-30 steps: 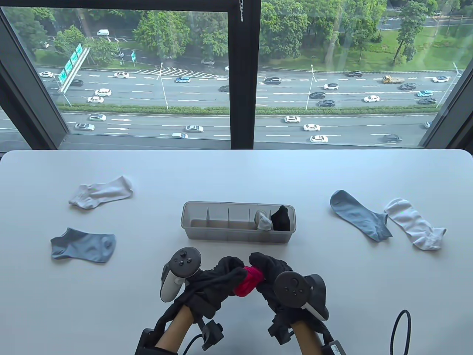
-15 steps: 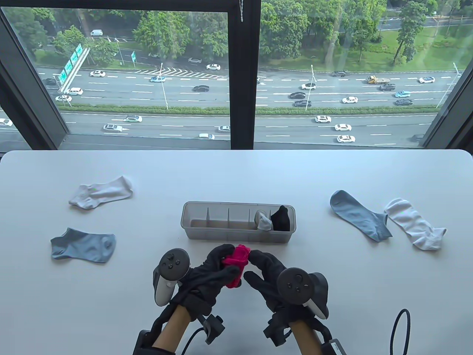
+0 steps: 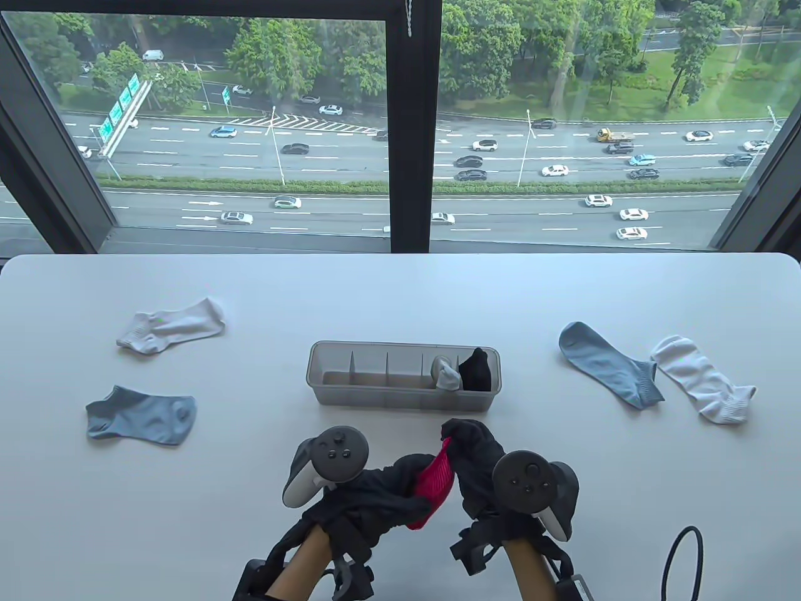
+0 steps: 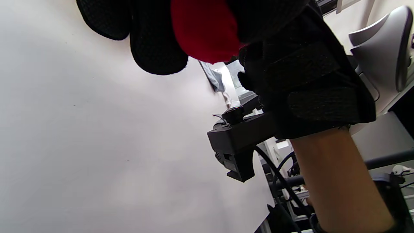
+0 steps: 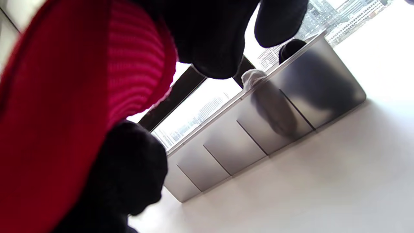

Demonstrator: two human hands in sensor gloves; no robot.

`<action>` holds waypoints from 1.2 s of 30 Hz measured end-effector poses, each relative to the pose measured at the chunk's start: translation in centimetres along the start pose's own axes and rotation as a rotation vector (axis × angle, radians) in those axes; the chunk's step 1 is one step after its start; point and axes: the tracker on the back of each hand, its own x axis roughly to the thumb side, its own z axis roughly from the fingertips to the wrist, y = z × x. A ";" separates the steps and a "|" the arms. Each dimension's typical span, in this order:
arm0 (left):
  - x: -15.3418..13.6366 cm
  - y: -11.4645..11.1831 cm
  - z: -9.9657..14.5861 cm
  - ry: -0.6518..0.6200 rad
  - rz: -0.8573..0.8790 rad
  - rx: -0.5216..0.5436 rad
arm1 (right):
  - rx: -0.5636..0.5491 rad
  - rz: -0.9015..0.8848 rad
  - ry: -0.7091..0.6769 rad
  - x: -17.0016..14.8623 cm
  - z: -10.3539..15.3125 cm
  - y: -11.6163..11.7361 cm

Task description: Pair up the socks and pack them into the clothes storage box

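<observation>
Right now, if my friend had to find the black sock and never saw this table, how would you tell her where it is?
Start at the grey storage box in the middle of the white table, just beyond the two gloved hands. Look in its compartment at the right end: the black sock stands bundled there. Its neighbour in the next compartment is a white bundle, and no other sock is black.

Red sock seemingly stretched wider between hands.
</observation>
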 end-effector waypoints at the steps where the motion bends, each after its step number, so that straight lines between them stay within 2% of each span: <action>1: 0.0 0.0 0.0 0.011 -0.052 -0.042 | 0.014 0.006 -0.013 -0.1 -0.1 -0.1; 3: 0.1 -0.3 0.0 0.013 -0.020 -0.085 | 0.075 -0.121 0.005 -0.1 -0.4 0.0; 6: 0.4 -0.7 -0.2 0.025 -0.065 -0.105 | 0.111 -0.050 -0.008 -0.3 -0.4 0.3; 7: 0.5 -0.5 -0.1 0.036 -0.125 -0.058 | 0.135 -0.006 -0.005 -0.4 -0.4 0.5; 9: 0.4 0.0 0.3 0.042 -0.189 0.134 | 0.163 0.001 0.060 -0.6 -0.5 0.5; 10: 0.3 0.1 0.4 0.039 -0.203 0.181 | 0.140 -0.042 0.088 -0.9 -0.5 0.4; 11: 0.2 0.4 0.8 0.047 -0.216 0.218 | 0.165 -0.150 0.094 -1.1 -0.6 0.3; 13: 0.3 0.8 1.1 0.016 -0.219 0.315 | 0.365 -0.372 0.124 -1.5 -0.5 0.9; 14: 0.4 0.9 1.2 -0.003 -0.216 0.332 | 0.465 -0.396 0.149 -1.6 -0.4 1.4; 15: 0.6 1.0 1.3 -0.028 -0.197 0.352 | 0.541 -0.348 0.135 -1.6 -0.3 2.0; 16: 0.8 1.0 1.2 -0.027 -0.188 0.353 | 0.520 -0.288 0.113 -1.7 -0.3 2.0; 18: 0.5 1.6 1.7 -0.008 -0.230 0.363 | 0.432 -0.334 0.100 -1.5 -0.7 2.0; 20: 0.7 1.9 1.8 -0.007 -0.133 0.400 | 0.434 -0.384 0.099 -1.5 -0.6 1.9; 23: 0.7 2.1 2.2 0.008 -0.164 0.497 | 0.379 -0.332 0.073 -1.2 -0.6 1.6; 28: -0.6 2.6 2.8 0.014 0.019 0.624 | 0.319 -0.374 0.101 -1.2 -0.3 1.5; 29: -0.9 2.8 3.0 0.011 0.029 0.618 | 0.277 -0.346 0.111 -1.1 -0.1 1.5; 30: -1.1 2.8 2.9 0.011 0.027 0.553 | 0.241 -0.295 0.107 -1.0 -0.1 1.5; 31: -1.3 2.7 2.8 0.031 0.021 0.473 | 0.228 -0.247 0.098 -1.0 -0.1 1.5; 32: -1.3 2.4 2.4 0.072 0.010 0.342 | 0.207 -0.222 0.101 -0.8 -0.1 1.4; 34: -1.2 1.4 1.6 0.112 -0.050 0.201 | 0.178 -0.256 0.109 -0.5 -0.1 1.5; 36: -1.0 1.0 1.3 0.106 -0.121 0.320 | 0.207 -0.305 0.103 -0.6 -0.1 1.5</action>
